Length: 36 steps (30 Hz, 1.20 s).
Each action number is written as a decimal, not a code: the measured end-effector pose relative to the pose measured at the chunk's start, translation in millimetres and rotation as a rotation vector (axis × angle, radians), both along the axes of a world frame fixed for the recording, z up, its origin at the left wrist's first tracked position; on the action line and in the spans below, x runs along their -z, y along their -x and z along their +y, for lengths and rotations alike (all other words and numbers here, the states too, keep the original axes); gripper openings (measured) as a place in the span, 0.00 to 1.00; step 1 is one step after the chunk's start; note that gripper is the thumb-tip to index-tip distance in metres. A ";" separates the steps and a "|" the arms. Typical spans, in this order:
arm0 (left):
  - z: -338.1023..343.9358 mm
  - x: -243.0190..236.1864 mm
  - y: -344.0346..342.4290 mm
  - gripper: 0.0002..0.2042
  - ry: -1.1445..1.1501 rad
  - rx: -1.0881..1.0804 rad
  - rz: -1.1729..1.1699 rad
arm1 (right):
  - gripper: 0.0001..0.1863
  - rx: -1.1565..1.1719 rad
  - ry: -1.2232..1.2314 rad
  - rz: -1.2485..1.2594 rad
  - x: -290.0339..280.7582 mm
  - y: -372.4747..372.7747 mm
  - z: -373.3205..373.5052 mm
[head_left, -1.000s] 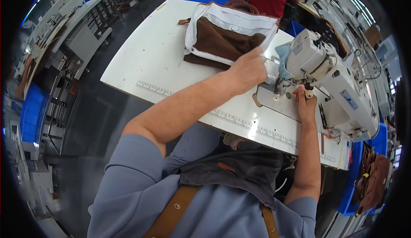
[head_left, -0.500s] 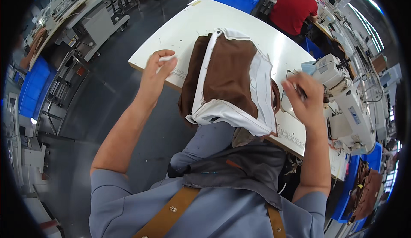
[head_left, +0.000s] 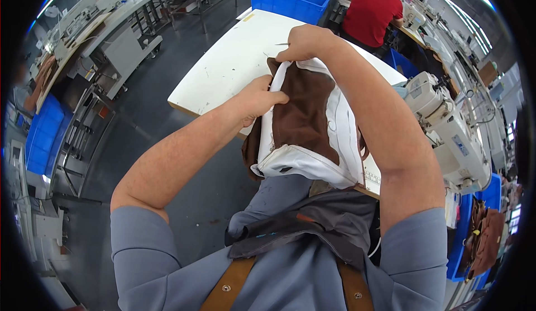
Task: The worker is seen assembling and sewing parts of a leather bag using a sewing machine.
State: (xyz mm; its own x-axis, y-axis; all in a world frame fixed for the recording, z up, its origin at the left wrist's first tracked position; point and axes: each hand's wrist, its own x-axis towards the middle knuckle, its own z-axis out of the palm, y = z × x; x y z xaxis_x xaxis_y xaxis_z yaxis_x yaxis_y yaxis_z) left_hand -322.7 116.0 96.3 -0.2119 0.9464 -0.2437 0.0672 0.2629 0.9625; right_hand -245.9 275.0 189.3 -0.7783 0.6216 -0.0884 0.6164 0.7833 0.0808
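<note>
A brown fabric bag with white-bound edges and a white lining panel stands at the table's near edge, partly over my lap. My left hand is closed on its left white edge, thumb on the near face and fingers behind. At the bag's far top corner is my right hand, closed, its fingertips against or just above the fabric. A thin pointed metal tool sticks out leftward from that hand; the rest of it is hidden in the palm, so its kind is unclear.
The white worktable carries scattered thread bits. A white sewing machine stands to the right. Beyond the table are a blue bin and a seated person in red. Brown bags fill another blue bin at lower right.
Both hands were apart from the bag and have come in to it. My left hand has taken hold of its left edge; my right hand has swung across to the far corner with the tool.
</note>
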 end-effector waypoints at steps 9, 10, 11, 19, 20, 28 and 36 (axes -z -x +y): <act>17.3 -101.4 8.6 0.12 -0.753 -0.141 1.092 | 0.23 -0.068 -0.001 0.671 -89.7 -54.9 23.5; 17.6 -114.3 4.3 0.13 -0.805 -0.120 1.246 | 0.09 -0.006 -0.151 0.743 -102.8 -72.3 12.3; 18.8 -119.4 -0.4 0.13 -0.883 -0.066 1.366 | 0.09 -0.022 -0.097 0.849 -104.5 -90.7 3.5; 2.7 -21.7 -17.5 0.11 -1.054 0.158 1.864 | 0.10 0.058 0.219 1.094 35.8 -193.1 -24.4; -3.8 0.4 -20.0 0.12 -1.030 0.202 1.836 | 0.11 0.142 0.319 1.052 54.0 -202.7 -32.9; -35.4 -3.3 -73.0 0.14 -0.601 0.534 1.311 | 0.26 0.355 0.717 1.131 158.4 -239.0 -59.6; 94.9 -48.5 -61.1 0.32 -0.790 0.096 1.831 | 0.26 0.177 0.887 1.466 150.9 -211.1 -77.4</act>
